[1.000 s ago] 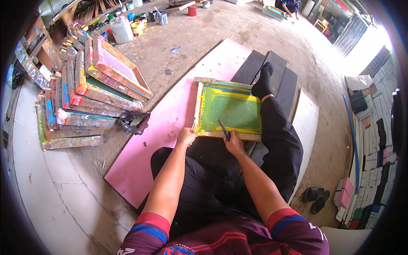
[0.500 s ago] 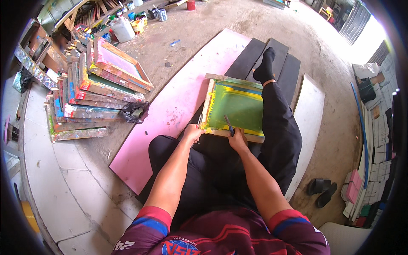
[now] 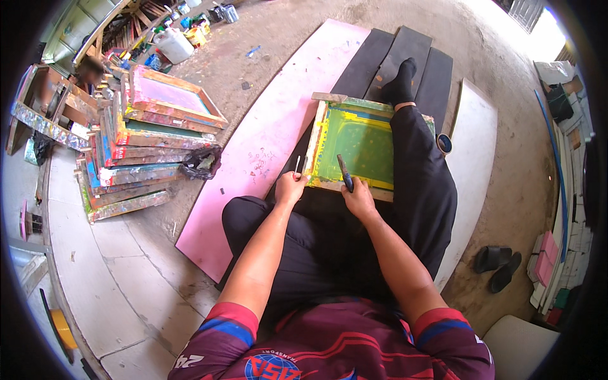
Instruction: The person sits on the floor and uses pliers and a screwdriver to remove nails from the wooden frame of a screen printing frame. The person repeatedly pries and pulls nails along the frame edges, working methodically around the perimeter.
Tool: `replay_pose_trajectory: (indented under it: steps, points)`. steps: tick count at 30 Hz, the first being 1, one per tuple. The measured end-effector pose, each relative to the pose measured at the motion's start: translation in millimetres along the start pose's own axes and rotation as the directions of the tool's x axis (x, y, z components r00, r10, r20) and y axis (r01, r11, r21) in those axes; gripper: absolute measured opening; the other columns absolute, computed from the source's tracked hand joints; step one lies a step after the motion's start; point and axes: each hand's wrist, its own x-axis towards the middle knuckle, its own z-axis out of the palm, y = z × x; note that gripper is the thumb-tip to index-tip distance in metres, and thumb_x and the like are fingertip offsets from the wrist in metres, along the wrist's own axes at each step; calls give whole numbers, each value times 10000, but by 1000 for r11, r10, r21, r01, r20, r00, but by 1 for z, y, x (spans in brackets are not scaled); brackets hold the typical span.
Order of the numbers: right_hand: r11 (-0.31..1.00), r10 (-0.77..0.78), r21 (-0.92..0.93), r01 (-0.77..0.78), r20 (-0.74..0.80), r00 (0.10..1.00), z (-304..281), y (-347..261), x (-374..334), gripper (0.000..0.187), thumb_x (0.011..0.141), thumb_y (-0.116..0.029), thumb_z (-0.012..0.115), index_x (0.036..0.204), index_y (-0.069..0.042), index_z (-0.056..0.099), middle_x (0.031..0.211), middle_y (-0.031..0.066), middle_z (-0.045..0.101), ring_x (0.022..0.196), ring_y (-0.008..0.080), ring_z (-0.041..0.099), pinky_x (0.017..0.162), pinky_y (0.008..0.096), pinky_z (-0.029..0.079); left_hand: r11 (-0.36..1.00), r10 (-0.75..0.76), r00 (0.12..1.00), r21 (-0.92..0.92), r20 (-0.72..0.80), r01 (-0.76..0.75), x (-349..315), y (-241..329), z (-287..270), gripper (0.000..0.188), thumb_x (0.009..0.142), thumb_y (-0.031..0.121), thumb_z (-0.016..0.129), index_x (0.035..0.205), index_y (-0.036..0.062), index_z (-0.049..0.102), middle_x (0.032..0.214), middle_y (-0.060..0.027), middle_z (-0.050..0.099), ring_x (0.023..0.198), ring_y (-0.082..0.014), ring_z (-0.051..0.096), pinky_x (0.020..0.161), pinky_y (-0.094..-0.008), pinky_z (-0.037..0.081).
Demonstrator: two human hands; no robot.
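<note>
A wooden screen-printing frame point(image 3: 310, 144) with green mesh point(image 3: 367, 142) and yellow paint along its edges lies tilted before me, against my outstretched right leg. At its near left corner, my left hand point(image 3: 291, 188) is closed around a slim metal tool point(image 3: 298, 164) pointing upward, with a bit of red at its base. My right hand point(image 3: 360, 199) grips a hand tool point(image 3: 345, 173) with a dark metal end and a blue-black handle, its tip over the mesh near the lower edge. The exact kind of either tool is unclear.
Several paint-stained frames point(image 3: 142, 155) are stacked at left, with a black plastic bag point(image 3: 201, 163) against them. Beneath me lie a pink board point(image 3: 272, 114) and dark boards point(image 3: 408, 54). A small round container point(image 3: 444, 144) sits beside my right leg; sandals point(image 3: 497, 266) lie farther right.
The tool in my right hand has tipped more upright. My view has shifted slightly, and the round container beside my leg now shows. Both hands keep their grip.
</note>
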Motion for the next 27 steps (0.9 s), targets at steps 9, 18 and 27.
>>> replay_pose_trajectory:
  steps: [9, 18, 27]
  points:
    - [755, 76, 471, -456, 627, 775, 5, -10, -8, 399, 1042, -316, 611, 1310, -38, 509, 1084, 116, 665, 823, 205, 689, 614, 404, 572, 985, 18, 992, 172, -123, 4, 2, 15, 1, 417, 838, 454, 781, 864, 43, 716, 753, -160, 718, 728, -331, 719, 676, -452, 538]
    - [509, -50, 556, -657, 782, 622, 22, -30, -2, 386, 1079, -330, 528, 1347, -58, 471, 1170, 165, 678, 950, 295, 724, 675, 440, 609, 999, 43, 990, 5, -133, -43, 10, -4, 6, 300, 878, 324, 753, 847, 27, 731, 766, -185, 723, 747, -363, 723, 676, -454, 542]
    - [295, -164, 572, -766, 820, 549, 39, -34, -1, 397, 1112, -383, 395, 1339, -70, 488, 1160, 174, 668, 966, 307, 698, 774, 479, 594, 998, -1, 995, -67, -97, -5, 13, -9, 4, 284, 884, 311, 754, 863, 27, 748, 765, -174, 728, 733, -329, 728, 689, -428, 545]
